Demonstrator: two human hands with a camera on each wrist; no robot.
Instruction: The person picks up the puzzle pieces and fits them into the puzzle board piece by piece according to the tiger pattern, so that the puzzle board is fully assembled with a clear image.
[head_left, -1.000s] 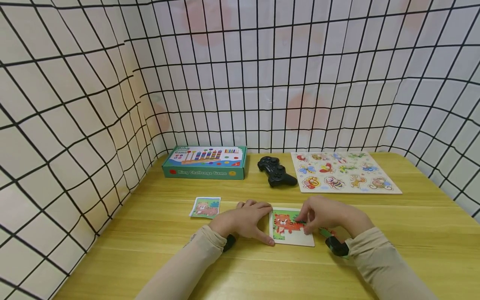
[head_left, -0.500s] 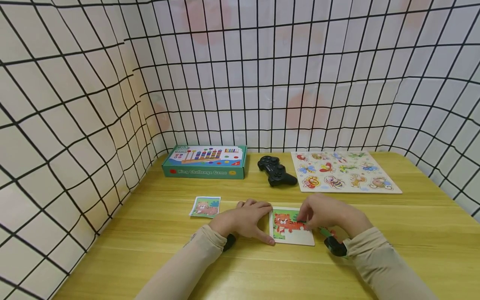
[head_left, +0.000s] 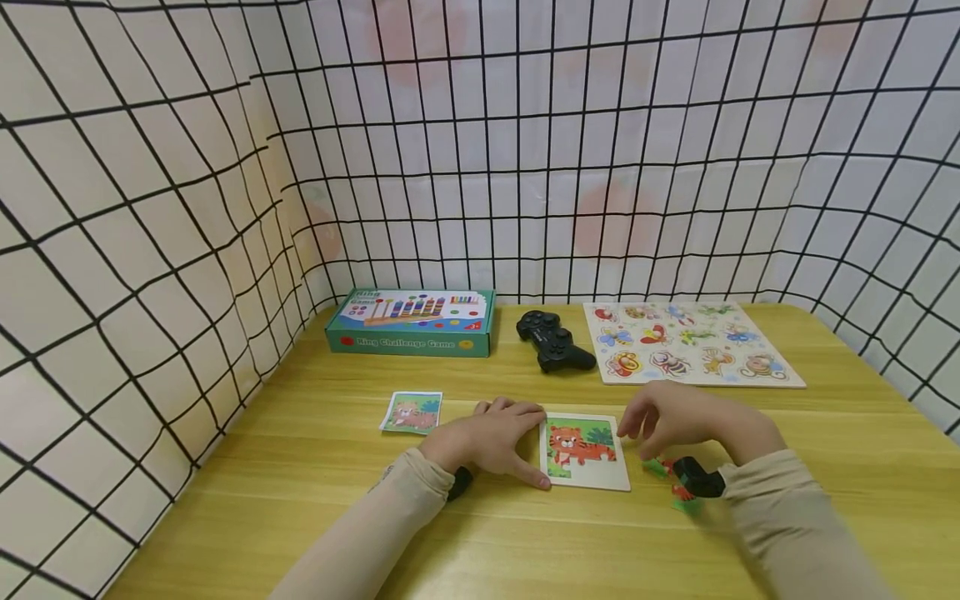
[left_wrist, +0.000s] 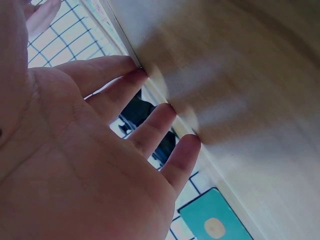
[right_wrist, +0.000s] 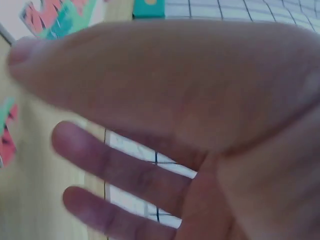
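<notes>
A small square jigsaw board (head_left: 603, 477) lies on the table, with a tiger picture (head_left: 577, 442) laid in its upper part and lower left. Bare board shows at the lower right. My left hand (head_left: 491, 442) lies along its left side, fingers spread, with a fingertip at the top left corner and the thumb at the bottom left. Just off the board's right edge hovers my right hand (head_left: 675, 417), fingers loosely bent and nothing between them. Below it are several loose red and green jigsaw pieces (head_left: 684, 493), partly hidden by the wrist camera. One loose piece (right_wrist: 7, 132) shows in the right wrist view.
A tiger picture card (head_left: 412, 412) lies left of the board. Farther back stand a green game box (head_left: 408, 343), a black game controller (head_left: 553, 342) and a large animal puzzle board (head_left: 690, 343). White cloth walls with black grid lines (head_left: 487, 167) enclose the table.
My right hand has let go at the picture's upper right, where a piece now lies in place, and has moved right off the board. My left hand stays put.
</notes>
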